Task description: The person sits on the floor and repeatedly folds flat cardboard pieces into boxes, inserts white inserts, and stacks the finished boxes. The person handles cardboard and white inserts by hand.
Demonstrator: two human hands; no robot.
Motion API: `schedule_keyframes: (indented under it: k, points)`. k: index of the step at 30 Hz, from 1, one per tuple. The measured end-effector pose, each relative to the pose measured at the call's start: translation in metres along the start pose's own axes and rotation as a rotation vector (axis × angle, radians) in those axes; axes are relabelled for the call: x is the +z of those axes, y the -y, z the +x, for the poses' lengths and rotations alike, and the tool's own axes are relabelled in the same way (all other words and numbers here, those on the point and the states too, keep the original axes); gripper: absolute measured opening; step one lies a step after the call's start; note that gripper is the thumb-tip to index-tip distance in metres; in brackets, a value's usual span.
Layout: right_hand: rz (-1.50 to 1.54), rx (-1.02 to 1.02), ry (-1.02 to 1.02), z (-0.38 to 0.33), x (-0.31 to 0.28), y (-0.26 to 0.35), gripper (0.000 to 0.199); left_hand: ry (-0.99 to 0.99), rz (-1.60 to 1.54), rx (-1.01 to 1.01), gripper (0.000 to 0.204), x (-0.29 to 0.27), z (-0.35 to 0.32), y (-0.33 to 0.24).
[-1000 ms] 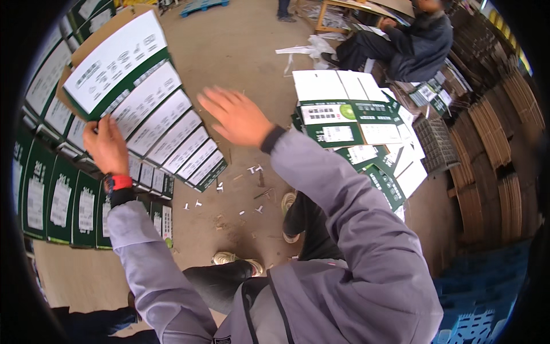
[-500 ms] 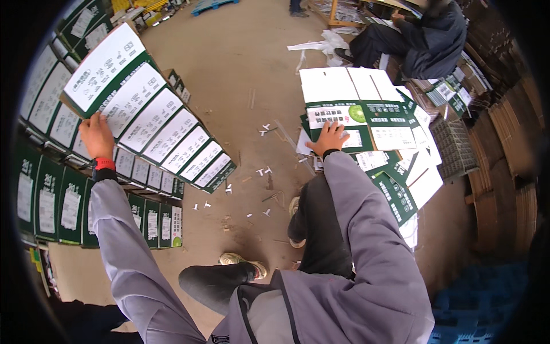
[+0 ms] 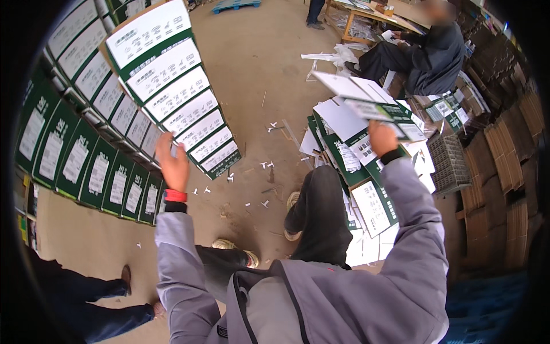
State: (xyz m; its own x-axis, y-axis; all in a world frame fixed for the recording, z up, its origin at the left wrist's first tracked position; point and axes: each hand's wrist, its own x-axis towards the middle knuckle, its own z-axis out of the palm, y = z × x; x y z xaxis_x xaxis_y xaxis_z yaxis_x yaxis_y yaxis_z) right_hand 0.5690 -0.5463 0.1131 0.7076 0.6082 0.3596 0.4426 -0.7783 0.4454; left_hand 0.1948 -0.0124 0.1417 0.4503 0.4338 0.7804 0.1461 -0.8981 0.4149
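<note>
My right hand (image 3: pixel 382 139) is closed on the near edge of a flat green-and-white carton blank (image 3: pixel 375 107), which is tilted up and blurred by motion. Below it lies a loose pile of similar flat carton blanks (image 3: pixel 373 207), some white side up. My left hand (image 3: pixel 173 163) is raised with its fingers apart and nothing in it. It is beside the lower part of a tall stack of made-up green-and-white cartons (image 3: pixel 172 86); whether a fingertip touches them I cannot tell.
More rows of green cartons (image 3: pixel 75 162) stand at the left. A seated person (image 3: pixel 432 54) works at the back right, near a wooden table (image 3: pixel 395 17). A grey woven crate (image 3: pixel 451 162) and bundled brown cardboard (image 3: pixel 504 149) are on the right. White scraps (image 3: pixel 264 204) litter the floor. Another person's legs (image 3: pixel 109 295) show lower left.
My left hand has come off the upper carton stack and moved right and down. My right hand, flat on the pile before, now grips a carton blank and lifts it.
</note>
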Motion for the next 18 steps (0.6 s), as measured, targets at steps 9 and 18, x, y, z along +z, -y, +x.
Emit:
schedule_keyframes:
  k: [9, 18]
  points:
    - [0.59, -0.161, -0.418, -0.022, -0.356, -0.124, 0.028, 0.277, -0.412, -0.513, 0.057, 0.056, -0.111, -0.017]
    - [1.51, -0.192, -0.209, 0.077, -0.178, -0.088, 0.034, -0.286, -1.425, -0.755, 0.077, -0.027, -0.06, -0.016]
